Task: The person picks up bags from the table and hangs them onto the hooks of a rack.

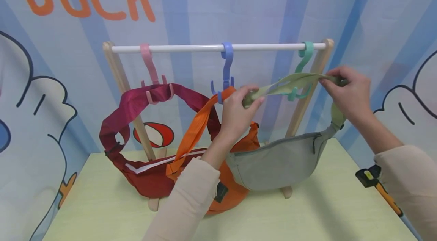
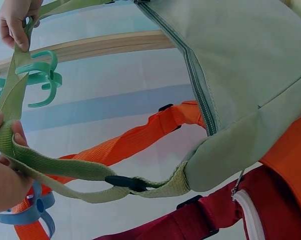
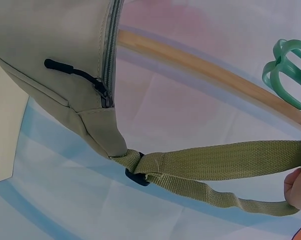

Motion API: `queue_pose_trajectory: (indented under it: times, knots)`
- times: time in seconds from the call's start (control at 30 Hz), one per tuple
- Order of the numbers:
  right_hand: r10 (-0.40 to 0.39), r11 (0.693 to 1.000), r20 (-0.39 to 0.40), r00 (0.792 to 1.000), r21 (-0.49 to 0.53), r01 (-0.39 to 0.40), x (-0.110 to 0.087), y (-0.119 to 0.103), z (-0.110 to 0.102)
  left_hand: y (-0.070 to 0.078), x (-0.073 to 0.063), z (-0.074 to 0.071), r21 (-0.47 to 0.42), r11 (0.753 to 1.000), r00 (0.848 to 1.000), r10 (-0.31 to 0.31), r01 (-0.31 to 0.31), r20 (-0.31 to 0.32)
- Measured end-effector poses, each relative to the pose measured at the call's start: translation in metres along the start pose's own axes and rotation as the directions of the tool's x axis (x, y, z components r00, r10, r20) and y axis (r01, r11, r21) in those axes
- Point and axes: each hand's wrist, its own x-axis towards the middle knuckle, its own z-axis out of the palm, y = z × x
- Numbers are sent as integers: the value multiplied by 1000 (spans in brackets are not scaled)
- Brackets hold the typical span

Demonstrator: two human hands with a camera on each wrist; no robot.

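Observation:
With its thumb and fingers, the left hand (image 1: 238, 114) grips one end of a stretched light-green strap (image 1: 300, 81). The right hand (image 1: 351, 91) pinches the strap farther right. From this strap hangs a grey-green waist bag (image 1: 283, 163), its zipper along the top and a dark puller (image 3: 65, 67) near one end. A black buckle (image 2: 125, 183) shows on the strap in the left wrist view. Between the hands, the strap passes in front of the green hook (image 1: 308, 53), partly covering it. The left hand is close to the blue hook (image 1: 227, 64).
A white rail (image 1: 191, 48) on wooden posts carries the hooks. The dark red waist bag (image 1: 146, 182) hangs by its strap from the pink hook (image 1: 147, 61). An orange bag (image 1: 230, 188) hangs from the blue hook, overlapping the red one. Below lies a pale yellow tabletop (image 1: 307, 214).

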Motion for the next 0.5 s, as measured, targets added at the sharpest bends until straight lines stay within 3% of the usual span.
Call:
queue_pose_trajectory:
  times: [0.5]
  knots:
    - [18, 1000, 24, 1000, 14, -19, -4, -1, 8, -9, -5, -1, -19, 1000, 1000, -7, 7, -13]
